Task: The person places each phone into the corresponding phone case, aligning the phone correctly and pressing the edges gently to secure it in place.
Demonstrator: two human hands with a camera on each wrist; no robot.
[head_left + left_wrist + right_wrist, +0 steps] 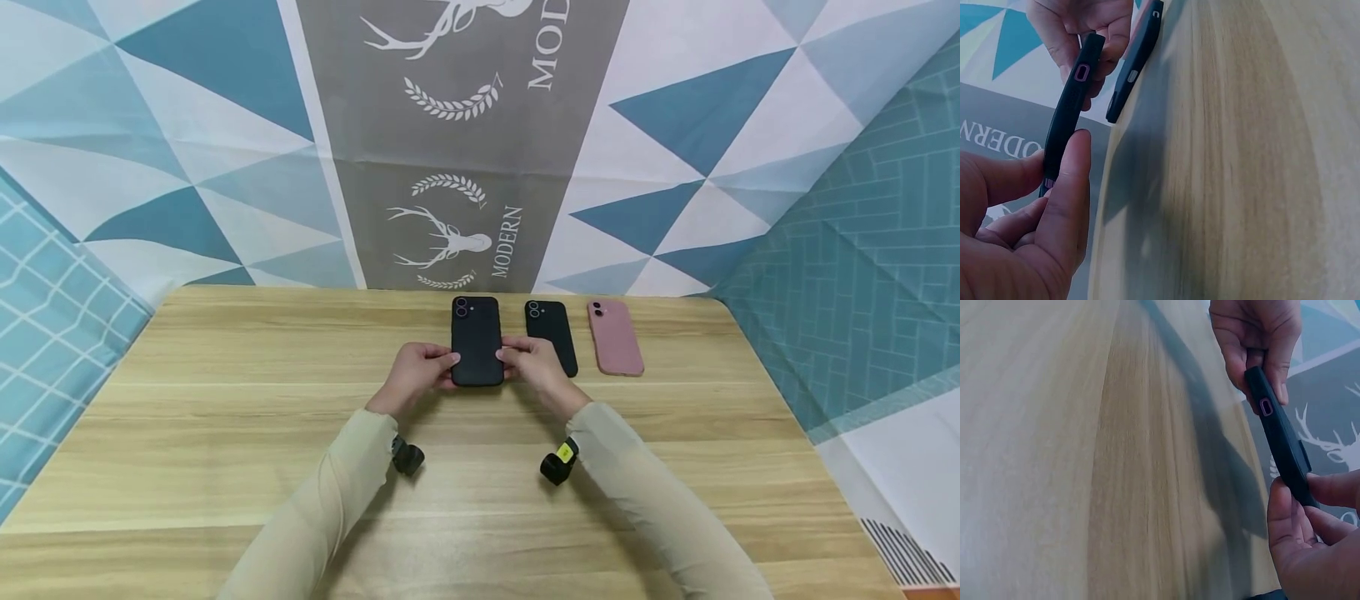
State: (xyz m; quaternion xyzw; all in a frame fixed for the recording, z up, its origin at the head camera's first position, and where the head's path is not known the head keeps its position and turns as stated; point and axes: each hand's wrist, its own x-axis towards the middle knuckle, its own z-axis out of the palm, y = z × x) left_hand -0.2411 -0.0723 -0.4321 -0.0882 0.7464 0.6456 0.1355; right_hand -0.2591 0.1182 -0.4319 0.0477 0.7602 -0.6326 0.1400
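Both hands hold a phone in a black case (477, 346), camera side up in the head view. The left hand (415, 372) pinches its left edge between thumb and fingers. At the right edge, the right hand (536, 368) grips it the same way. In the left wrist view the phone (1071, 106) is seen edge-on, raised off the table, its charging port outlined in pink. The right wrist view also shows the phone's (1279, 431) port edge between the two hands. Just beyond the right hand lies a second dark phone (553, 333), partly covered by that hand.
A pink phone (617, 340) lies at the right of the dark one, camera side up. The wooden table (262, 467) ends at a patterned cloth backdrop (637, 108) behind the phones. Each wrist wears a small black camera (407, 458).
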